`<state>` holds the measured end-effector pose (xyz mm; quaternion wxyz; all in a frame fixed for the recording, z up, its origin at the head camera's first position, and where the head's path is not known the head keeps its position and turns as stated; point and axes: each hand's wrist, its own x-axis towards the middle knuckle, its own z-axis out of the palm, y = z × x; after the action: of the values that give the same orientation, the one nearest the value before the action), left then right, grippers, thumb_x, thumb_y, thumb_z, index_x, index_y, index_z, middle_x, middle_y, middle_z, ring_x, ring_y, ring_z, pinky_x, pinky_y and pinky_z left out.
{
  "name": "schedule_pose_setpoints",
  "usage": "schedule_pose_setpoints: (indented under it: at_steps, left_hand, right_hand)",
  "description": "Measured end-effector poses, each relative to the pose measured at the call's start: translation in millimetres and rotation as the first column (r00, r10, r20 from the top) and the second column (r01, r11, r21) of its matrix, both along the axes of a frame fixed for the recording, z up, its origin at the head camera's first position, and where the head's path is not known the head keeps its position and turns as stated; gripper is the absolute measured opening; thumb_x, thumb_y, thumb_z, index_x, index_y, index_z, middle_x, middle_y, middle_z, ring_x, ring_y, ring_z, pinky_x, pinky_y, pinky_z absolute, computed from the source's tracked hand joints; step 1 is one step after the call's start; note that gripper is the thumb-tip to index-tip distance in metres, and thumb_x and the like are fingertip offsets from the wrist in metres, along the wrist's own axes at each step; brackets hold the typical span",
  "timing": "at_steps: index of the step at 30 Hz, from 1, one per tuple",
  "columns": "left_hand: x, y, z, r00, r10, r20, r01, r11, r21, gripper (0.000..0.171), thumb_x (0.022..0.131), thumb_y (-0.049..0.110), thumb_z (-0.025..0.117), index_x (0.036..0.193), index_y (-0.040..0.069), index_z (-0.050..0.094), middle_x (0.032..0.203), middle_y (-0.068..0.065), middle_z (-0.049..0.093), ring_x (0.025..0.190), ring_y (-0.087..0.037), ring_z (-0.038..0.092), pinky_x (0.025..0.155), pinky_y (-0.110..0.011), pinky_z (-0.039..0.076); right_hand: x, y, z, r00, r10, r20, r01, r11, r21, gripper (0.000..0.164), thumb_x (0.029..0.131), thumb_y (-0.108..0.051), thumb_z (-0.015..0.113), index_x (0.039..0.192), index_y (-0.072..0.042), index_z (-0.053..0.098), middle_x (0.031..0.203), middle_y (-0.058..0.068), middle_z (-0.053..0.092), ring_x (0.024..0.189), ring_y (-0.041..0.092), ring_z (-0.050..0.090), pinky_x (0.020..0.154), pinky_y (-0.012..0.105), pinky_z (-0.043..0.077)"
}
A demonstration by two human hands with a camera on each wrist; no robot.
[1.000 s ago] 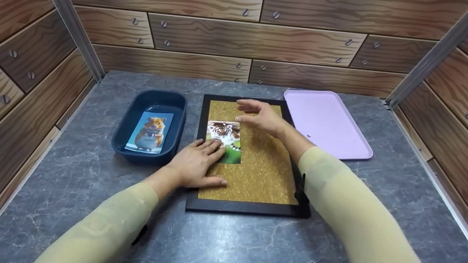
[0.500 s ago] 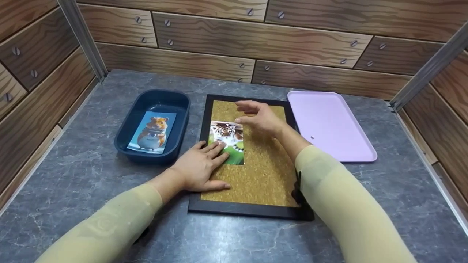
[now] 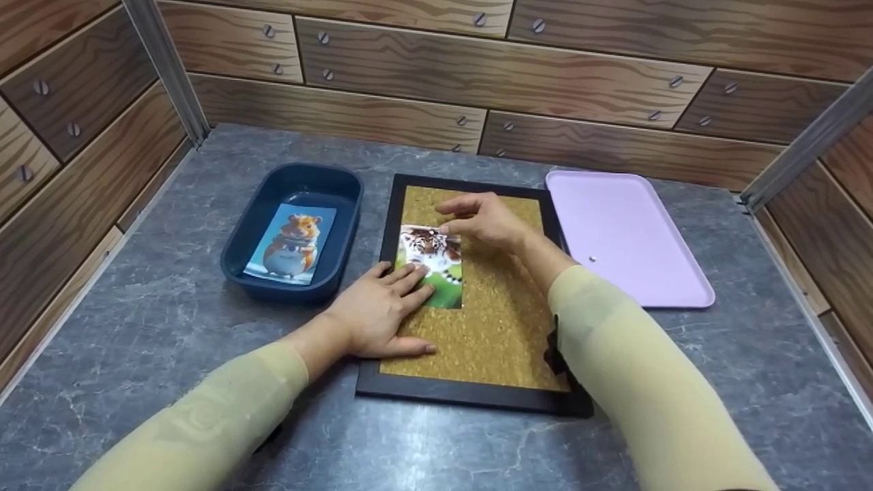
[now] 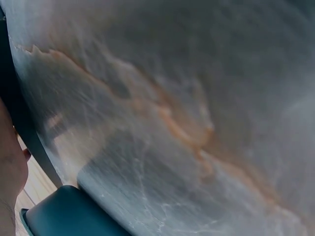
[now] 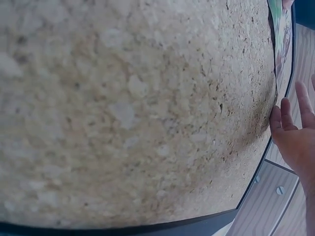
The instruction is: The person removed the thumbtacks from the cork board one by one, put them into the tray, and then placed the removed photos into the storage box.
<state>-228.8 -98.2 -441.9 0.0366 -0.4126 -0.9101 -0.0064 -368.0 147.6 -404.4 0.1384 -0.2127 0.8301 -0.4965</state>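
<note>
A card with a tiger picture (image 3: 447,269) lies on the cork board (image 3: 477,341), which has a black frame (image 3: 470,397). My left hand (image 3: 375,314) rests flat with spread fingers over the card's lower left part and the cork, its thumb stretched out below the card. At the card's upper right corner, the thumb tip of my right hand (image 3: 494,221) presses down, with the other fingers extended above it. A small bright dot shows near the card's top edge. In the right wrist view, the fingers (image 5: 304,101) of my right hand stand at the card's edge.
Left of the board stands a dark blue basin (image 3: 235,239) holding a hamster picture card (image 3: 292,242). A lilac tray (image 3: 634,239) lies to the right, with a small shiny round piece (image 3: 592,258) on it. Wood-patterned walls (image 3: 395,88) enclose the grey marbled table (image 3: 136,327).
The right thumb has shifted slightly down and left over the card's upper corner. The left hand stays on the card. The whole scene slides a little to the right in the head view.
</note>
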Motion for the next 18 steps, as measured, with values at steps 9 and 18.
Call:
schedule_pose_setpoints:
  at_steps: [9, 18]
  left_hand:
    - [-0.5, -1, 0.3, 1.000, 0.005, 0.001, -0.005, 1.000, -0.004, 0.103, 0.095, 0.088, 0.034, 0.163, 0.011, 0.045, 0.169, -0.016, 0.037, 0.156, -0.032, 0.036, 0.122, -0.059, 0.030]
    - [-0.9, 0, -0.4, 1.000, -0.001, 0.000, 0.001, 1.000, 0.011, 0.102, 0.095, 0.088, 0.035, 0.162, 0.011, 0.047, 0.168, -0.016, 0.038, 0.156, -0.030, 0.035, 0.122, -0.058, 0.031]
  right_hand:
    - [-5.5, -6, -8.3, 1.000, -0.004, -0.017, 0.005, 0.999, 0.052, 0.037, 0.092, -0.003, 0.081, 0.128, 0.003, 0.074, 0.131, 0.019, 0.072, 0.116, 0.026, 0.067, 0.098, 0.029, 0.052]
    - [-6.0, -10, -15.0, 0.999, -0.042, 0.025, 0.039, 0.996, 0.075, 0.033, 0.092, -0.005, 0.082, 0.124, 0.000, 0.077, 0.125, 0.015, 0.075, 0.098, 0.014, 0.068, 0.084, 0.023, 0.054]
